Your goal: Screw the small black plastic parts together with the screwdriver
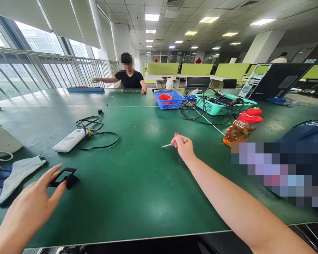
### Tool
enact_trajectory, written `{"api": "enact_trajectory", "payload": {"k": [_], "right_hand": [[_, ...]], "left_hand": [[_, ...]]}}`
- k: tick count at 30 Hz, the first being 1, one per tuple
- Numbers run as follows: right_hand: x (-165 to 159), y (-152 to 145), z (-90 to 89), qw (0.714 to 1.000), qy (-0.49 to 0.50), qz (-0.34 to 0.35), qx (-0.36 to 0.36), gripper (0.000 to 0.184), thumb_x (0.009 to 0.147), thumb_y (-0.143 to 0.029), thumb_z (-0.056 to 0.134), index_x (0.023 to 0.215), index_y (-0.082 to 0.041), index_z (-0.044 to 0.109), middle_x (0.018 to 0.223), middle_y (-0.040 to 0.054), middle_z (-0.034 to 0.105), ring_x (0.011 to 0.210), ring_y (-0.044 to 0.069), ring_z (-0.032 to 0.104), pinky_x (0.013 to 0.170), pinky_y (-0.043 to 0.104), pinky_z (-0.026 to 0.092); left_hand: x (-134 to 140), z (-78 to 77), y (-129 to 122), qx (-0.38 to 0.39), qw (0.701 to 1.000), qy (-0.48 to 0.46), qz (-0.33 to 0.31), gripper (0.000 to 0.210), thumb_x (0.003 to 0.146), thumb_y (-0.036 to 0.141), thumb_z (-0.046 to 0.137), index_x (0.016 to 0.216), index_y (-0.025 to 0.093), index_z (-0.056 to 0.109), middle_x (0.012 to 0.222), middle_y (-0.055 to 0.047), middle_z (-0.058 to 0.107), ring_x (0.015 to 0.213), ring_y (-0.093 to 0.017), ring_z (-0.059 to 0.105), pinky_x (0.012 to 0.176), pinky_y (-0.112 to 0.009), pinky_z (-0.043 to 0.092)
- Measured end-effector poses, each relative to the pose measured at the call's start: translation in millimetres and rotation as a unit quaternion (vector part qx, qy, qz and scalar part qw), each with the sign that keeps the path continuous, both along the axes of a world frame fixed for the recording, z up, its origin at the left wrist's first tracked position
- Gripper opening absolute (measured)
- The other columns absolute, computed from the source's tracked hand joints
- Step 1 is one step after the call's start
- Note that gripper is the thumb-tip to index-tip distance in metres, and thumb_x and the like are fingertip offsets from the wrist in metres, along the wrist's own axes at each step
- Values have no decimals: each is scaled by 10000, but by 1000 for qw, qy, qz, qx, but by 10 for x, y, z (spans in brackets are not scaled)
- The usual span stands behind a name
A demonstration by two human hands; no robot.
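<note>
At the lower left, my left hand [37, 194] grips a small black rectangular plastic frame [69, 170] between thumb and fingers, at the table's surface. The frame has an opening in its middle and a solid block at one side. Near the middle of the table, my right hand [184, 146] is closed around a slim pen-like tool [169, 145]. Its thin pale tip points left, and its exact kind is too small to tell. A white power bank [71, 140] with a black cable [106, 133] lies beyond my left hand.
A blue-and-white cloth item [21, 174] lies at the left. Toward the back stand a blue basket [169, 103] and a green basket [214, 108] of tangled cables. A red-capped bottle [240, 130] and a dark blue bag [307, 137] are right. Across the green table [137, 197] sits another person [129, 76].
</note>
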State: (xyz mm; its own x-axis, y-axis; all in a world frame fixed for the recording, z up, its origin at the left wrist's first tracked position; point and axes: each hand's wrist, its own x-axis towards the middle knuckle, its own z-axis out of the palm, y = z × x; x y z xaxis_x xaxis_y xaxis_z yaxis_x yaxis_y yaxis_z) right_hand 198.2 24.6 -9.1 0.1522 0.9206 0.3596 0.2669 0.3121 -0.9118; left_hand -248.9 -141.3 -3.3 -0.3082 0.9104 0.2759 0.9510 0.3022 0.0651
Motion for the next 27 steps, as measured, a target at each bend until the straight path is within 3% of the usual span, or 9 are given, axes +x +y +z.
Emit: {"api": "enact_trajectory", "payload": {"k": [6, 10, 21, 23, 27], "right_hand": [[-1, 14, -7, 1000, 5, 7, 4, 536, 862, -576, 479, 496, -201, 591, 473, -1, 468, 494, 132, 458, 517, 275, 367], [-3, 20, -12, 1000, 12, 10, 5, 527, 857, -570, 487, 496, -201, 594, 471, -5, 466, 495, 133, 457, 532, 280, 370], [-1, 7, -10, 999, 26, 19, -4, 519, 855, -571, 496, 512, -196, 603, 475, -9, 462, 475, 120, 426, 488, 271, 337], [-2, 4, -10, 999, 28, 22, -4, 524, 856, -578, 494, 515, -196, 604, 477, -8, 461, 478, 121, 430, 490, 271, 338], [0, 11, -19, 999, 34, 27, -3, 527, 862, -580, 497, 515, -198, 605, 482, -10, 451, 494, 122, 436, 505, 270, 347]], "left_hand": [[-5, -10, 40, -41, 996, -20, -81, 655, 874, 514, 276, 1440, 211, 408, 1101, -89, 724, 1012, -317, 659, 846, -405, 505], [-86, -45, 44, -52, 994, 2, -95, 654, 878, 458, 254, 1439, 163, 415, 1047, -104, 729, 989, -314, 656, 859, -406, 499], [8, -36, 121, -54, 994, 41, -85, 700, 808, 431, 261, 1322, 48, 542, 1083, -158, 726, 1008, -362, 650, 929, -476, 472], [-8, -35, 124, -51, 994, 35, -86, 680, 808, 440, 268, 1312, 83, 553, 1087, -134, 731, 1014, -357, 651, 938, -481, 470], [-76, -48, 112, -49, 995, 4, -82, 532, 866, 462, 295, 1318, 300, 525, 1049, 3, 747, 1026, -313, 654, 935, -452, 475]]}}
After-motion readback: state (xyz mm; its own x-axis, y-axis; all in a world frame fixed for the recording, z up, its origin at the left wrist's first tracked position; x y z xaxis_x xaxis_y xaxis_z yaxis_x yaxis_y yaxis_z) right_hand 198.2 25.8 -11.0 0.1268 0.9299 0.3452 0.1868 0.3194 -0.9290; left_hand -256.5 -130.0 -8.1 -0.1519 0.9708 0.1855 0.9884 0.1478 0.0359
